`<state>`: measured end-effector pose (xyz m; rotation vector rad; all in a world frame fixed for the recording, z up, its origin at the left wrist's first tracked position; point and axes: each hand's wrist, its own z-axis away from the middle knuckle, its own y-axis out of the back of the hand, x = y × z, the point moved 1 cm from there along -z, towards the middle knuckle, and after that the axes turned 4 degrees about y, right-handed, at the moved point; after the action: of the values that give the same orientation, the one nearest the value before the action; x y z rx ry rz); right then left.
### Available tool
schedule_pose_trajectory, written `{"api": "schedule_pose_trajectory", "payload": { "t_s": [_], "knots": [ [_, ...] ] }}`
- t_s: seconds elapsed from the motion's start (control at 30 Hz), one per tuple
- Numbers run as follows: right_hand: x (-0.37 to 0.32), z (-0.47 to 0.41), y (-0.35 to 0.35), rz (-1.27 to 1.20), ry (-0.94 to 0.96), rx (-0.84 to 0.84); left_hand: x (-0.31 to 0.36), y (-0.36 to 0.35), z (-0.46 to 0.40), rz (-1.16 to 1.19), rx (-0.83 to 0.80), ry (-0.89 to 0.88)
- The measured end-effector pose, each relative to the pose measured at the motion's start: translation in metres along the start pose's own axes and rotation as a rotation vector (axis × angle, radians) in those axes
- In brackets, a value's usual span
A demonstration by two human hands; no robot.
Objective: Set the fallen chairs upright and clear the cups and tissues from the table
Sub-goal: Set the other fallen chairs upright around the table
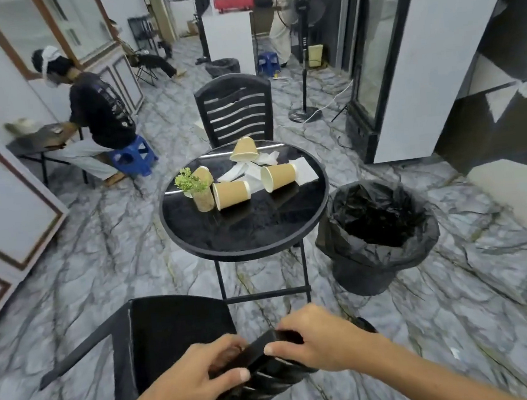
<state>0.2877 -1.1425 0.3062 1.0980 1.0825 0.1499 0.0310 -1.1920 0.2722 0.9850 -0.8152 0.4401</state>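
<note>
A black plastic chair lies tilted just below me, its seat facing up-left. My left hand and my right hand both grip the top rail of its slatted back. A second black chair stands upright beyond the round black table. On the table lie several brown paper cups, among them one on its side, another on its side, and one upside down. White tissues are scattered among them.
A small potted plant stands on the table's left. A bin lined with a black bag sits right of the table. A person sits on a blue stool at left. A standing fan and cables lie behind.
</note>
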Motion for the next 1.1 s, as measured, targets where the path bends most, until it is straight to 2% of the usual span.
{"api": "schedule_pose_trajectory", "payload": {
  "t_s": [0.13, 0.3, 0.43, 0.67, 0.8, 0.9, 1.1],
  "knots": [
    [-0.043, -0.016, -0.008, 0.01, 0.038, -0.011, 0.021, 0.01, 0.022, -0.095, 0.024, -0.056],
    [-0.088, -0.032, -0.024, -0.038, 0.066, 0.012, 0.008, 0.026, 0.075, -0.067, 0.153, -0.021],
    [-0.109, -0.024, -0.038, -0.04, 0.101, 0.021, -0.006, 0.043, 0.124, -0.001, 0.222, 0.05],
    [-0.153, -0.027, -0.06, -0.01, 0.122, -0.015, -0.025, 0.079, 0.215, -0.01, 0.493, 0.184],
    [-0.197, -0.052, -0.081, 0.001, 0.196, -0.027, -0.03, 0.092, 0.259, -0.083, 0.537, 0.234],
    [-0.24, -0.077, -0.102, 0.033, 0.253, -0.096, -0.045, 0.108, 0.304, -0.114, 0.628, 0.285],
    [-0.257, -0.101, -0.118, 0.029, 0.321, -0.139, -0.061, 0.123, 0.334, -0.23, 0.525, 0.298]
  ]
}}
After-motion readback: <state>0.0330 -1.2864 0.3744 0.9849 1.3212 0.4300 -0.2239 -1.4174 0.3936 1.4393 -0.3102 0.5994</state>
